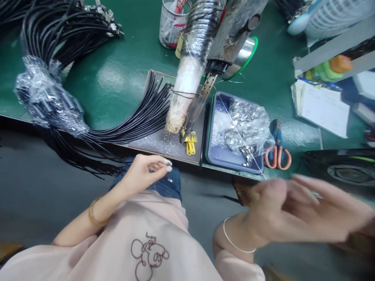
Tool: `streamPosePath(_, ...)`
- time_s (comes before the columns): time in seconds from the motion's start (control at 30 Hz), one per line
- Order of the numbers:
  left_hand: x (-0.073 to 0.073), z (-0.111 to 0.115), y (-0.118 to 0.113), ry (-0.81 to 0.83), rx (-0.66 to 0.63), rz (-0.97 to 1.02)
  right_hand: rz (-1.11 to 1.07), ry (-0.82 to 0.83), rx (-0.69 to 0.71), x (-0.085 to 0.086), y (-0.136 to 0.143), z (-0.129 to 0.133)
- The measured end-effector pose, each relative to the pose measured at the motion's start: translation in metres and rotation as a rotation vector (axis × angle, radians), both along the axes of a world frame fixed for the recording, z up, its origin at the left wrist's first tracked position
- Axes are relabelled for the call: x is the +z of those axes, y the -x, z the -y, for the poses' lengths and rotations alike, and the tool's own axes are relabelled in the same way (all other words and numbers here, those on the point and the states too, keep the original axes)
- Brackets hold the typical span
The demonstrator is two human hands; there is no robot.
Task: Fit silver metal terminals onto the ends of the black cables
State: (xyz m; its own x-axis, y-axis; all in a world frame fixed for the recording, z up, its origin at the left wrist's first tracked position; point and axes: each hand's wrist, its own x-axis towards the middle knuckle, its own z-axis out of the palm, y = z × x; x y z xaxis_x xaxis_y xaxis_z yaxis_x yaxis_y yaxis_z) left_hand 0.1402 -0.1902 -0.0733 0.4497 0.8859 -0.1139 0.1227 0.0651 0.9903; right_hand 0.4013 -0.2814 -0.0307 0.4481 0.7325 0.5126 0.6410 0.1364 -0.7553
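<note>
My left hand (143,171) is closed in a pinch just off the table's front edge; what its fingertips hold, if anything, is too small to name. My right hand (304,210) is raised at the lower right, smeared by motion, so its grip is unclear. A thin wire (238,134) runs across the blue tray (234,163) towards it. In the tray lie small metal pieces and a clear plastic bag (249,121). Black cables (140,121) fan over a grey board (158,146), under a white wrapped arm (183,93). A soldering iron's perforated metal shaft (202,101) points down at a yellow clip (190,146).
Orange-handled cutters (277,152) lie right of the tray. A plastic-wrapped cable bundle (49,97) hangs over the left edge. At the back are a cup of tools (172,23) and a green-rimmed spool (244,56). A notepad (322,105) and black fan-like object (348,171) are on the right.
</note>
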Motion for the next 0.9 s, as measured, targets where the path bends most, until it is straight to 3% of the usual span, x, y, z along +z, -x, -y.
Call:
streamPosePath(0.03,-0.002,0.001,0.002,0.004,0.100,0.038,0.074,0.008,-0.138,0.002,-0.003,-0.007)
streamPosePath(0.07,-0.002,0.000,0.003,-0.027,0.181,0.065,0.159,0.130,-0.202,0.003,-0.006,-0.017)
streamPosePath(0.13,-0.001,-0.008,0.006,-0.205,0.299,0.068,0.311,0.338,-0.201,0.003,-0.015,-0.037)
streamPosePath(0.2,0.002,-0.022,0.006,-0.504,0.363,-0.034,0.376,0.478,-0.195,-0.001,-0.025,-0.055)
streamPosePath(0.27,0.004,-0.040,0.003,-0.807,0.361,-0.235,0.405,0.562,-0.173,-0.005,-0.033,-0.068)
streamPosePath(0.33,0.004,-0.057,-0.002,-0.968,0.270,-0.479,0.409,0.598,-0.134,-0.007,-0.037,-0.075)
streamPosePath(0.47,-0.001,-0.073,-0.011,-0.999,0.157,-0.741,0.365,0.657,-0.045,-0.003,-0.039,-0.079)
streamPosePath(0.6,-0.001,-0.066,-0.009,-1.013,0.220,-0.680,0.332,0.700,0.049,0.004,-0.047,-0.077)
streamPosePath(0.7,0.009,-0.050,-0.001,-0.959,0.228,-0.534,0.302,0.691,0.085,0.002,-0.051,-0.077)
streamPosePath(0.77,0.020,-0.039,0.006,-0.835,0.123,-0.409,0.293,0.674,0.066,0.000,-0.050,-0.076)
streamPosePath(0.8,0.026,-0.033,0.010,-0.746,0.002,-0.341,0.302,0.650,0.046,-0.001,-0.048,-0.074)
streamPosePath(0.9,0.037,-0.023,0.014,-0.405,-0.587,-0.065,0.358,0.481,-0.052,0.001,-0.037,-0.066)
